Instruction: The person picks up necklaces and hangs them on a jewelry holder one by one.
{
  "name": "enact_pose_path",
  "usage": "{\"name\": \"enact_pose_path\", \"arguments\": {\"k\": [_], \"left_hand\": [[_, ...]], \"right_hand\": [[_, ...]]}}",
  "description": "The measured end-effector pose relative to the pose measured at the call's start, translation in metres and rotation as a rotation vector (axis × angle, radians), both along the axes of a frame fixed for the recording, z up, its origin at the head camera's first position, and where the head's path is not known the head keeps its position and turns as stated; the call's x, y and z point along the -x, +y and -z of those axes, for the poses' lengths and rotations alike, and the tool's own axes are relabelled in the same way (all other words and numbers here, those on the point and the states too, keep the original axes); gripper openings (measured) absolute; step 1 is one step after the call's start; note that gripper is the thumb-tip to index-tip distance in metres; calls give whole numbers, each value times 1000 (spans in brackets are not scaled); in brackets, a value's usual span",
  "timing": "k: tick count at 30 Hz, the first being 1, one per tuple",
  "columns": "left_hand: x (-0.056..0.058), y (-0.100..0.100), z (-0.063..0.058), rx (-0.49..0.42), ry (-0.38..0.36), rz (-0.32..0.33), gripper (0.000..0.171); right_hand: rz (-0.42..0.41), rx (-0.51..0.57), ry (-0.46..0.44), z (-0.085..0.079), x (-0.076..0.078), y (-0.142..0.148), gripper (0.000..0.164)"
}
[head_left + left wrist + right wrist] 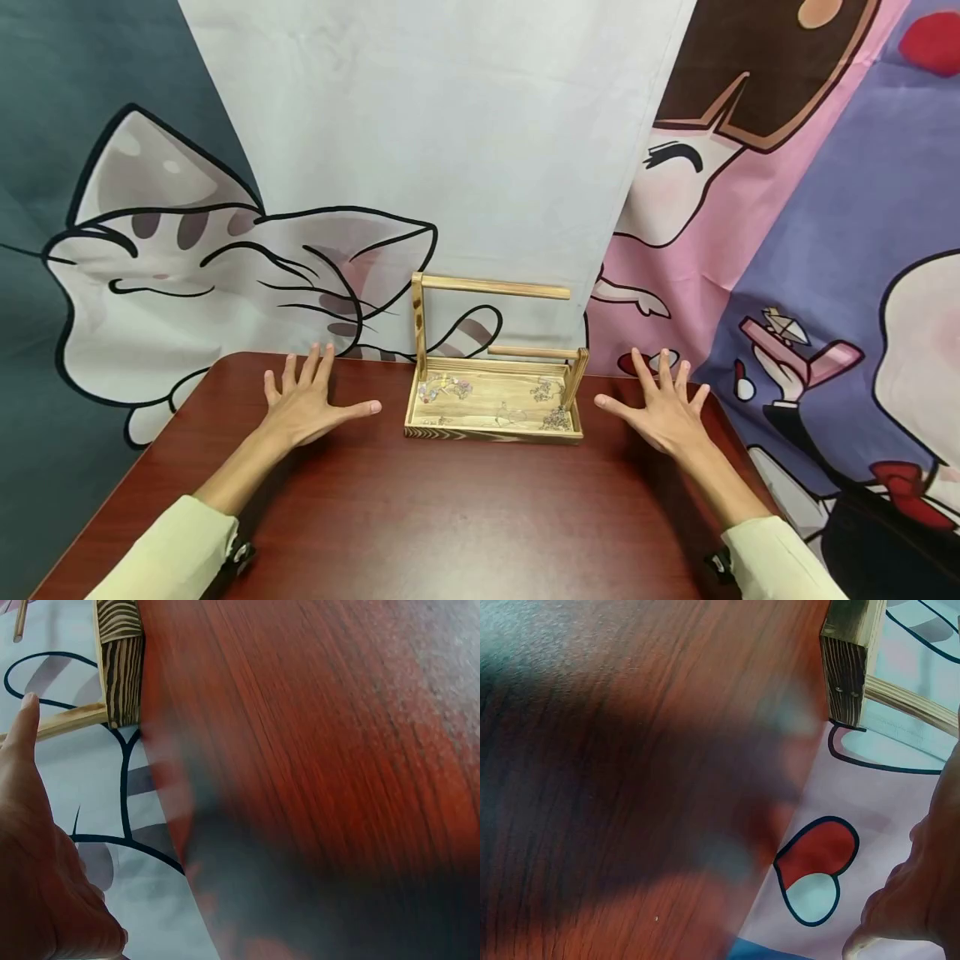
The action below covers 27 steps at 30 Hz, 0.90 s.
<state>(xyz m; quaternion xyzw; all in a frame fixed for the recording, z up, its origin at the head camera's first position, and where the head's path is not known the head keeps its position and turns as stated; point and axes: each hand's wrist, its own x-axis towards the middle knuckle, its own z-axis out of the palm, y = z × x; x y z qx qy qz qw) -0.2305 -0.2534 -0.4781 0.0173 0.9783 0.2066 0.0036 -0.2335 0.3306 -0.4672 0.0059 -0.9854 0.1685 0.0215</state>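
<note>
Wooden rack (495,392), centred on table (450,517) (within easy reach), flanked by left hand (307,404) and right hand (663,408), fingers spread flat, untouched.

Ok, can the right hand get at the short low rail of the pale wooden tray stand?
Probably yes: the right hand lies open on the dark red table beside the stand; nothing lies between it and the rail.

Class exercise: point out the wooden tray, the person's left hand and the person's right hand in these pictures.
wooden tray (495,432): head view, on its front wall.
left hand (307,406): head view, on the back of the hand.
right hand (663,417): head view, on the back of the hand.
</note>
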Motion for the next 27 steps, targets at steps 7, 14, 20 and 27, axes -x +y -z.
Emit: {"name": "enact_pose_path", "arguments": {"k": [7,14,20,27], "left_hand": [[-1,4,-1,-15,-13,-12,145],[-1,6,-3,-47,-22,-27,142],[-2,11,-3,-88,-15,-25,138],[-2,18,-1,-130,-30,-30,136]], "right_hand": [[-8,30,2,-3,0,-1,121],[-41,55,11,-4,-2,-2,118],[-51,66,27,-4,-5,-5,113],[-47,63,11,-3,-8,-9,111]]}}
